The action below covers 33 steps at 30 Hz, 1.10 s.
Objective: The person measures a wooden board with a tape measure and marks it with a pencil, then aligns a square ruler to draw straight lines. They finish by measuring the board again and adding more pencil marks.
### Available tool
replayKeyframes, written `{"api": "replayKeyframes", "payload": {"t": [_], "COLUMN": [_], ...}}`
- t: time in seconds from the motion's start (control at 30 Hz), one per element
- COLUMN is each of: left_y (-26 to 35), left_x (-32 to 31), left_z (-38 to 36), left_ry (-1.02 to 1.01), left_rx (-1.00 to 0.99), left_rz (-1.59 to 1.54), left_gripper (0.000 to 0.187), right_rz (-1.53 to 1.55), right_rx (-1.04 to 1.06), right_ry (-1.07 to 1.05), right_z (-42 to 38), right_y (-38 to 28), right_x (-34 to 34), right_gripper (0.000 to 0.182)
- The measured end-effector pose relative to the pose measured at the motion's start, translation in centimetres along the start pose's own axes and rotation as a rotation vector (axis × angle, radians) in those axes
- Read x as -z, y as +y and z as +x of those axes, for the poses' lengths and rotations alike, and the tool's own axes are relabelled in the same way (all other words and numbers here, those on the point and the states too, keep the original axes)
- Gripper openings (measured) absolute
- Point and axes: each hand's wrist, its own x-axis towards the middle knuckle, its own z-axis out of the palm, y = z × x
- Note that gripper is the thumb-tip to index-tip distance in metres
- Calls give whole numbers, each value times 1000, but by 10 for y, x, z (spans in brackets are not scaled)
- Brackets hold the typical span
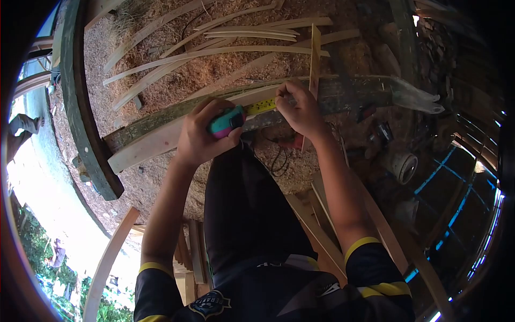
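My left hand is wrapped round a teal and pink tape measure. A short stretch of its yellow blade runs out to the right. At the blade's far end my right hand pinches it between thumb and fingers. Both hands are over a long pale wooden board, which lies along a rough, dark beam. Just beyond my right hand a narrow wooden strip crosses the beam.
Several thin wooden strips lie on the sawdust-covered ground ahead. A thick post-like timber stands at the left. To the right are a pale bucket, a clear plastic sheet and a red tool with a dark cord. More planks lean near my legs.
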Motion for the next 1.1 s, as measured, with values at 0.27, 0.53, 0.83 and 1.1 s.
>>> {"api": "replayKeyframes", "payload": {"t": [0.27, 0.53, 0.83, 1.1], "left_y": [-7, 3, 2, 9], "left_x": [4, 0, -13, -25], "left_z": [7, 12, 24, 11], "left_ry": [-54, -108, -53, 8], "left_rx": [-148, -49, -205, -27], "left_rz": [56, 36, 184, 154], "left_gripper": [39, 42, 44, 42], "right_rz": [287, 401, 297, 171], "right_rx": [-299, -317, -393, -554], "right_ry": [31, 124, 214, 172], "right_z": [-3, -7, -10, -3], "right_y": [8, 33, 44, 46], "right_x": [7, 5, 15, 13], "right_gripper": [11, 23, 44, 53]}}
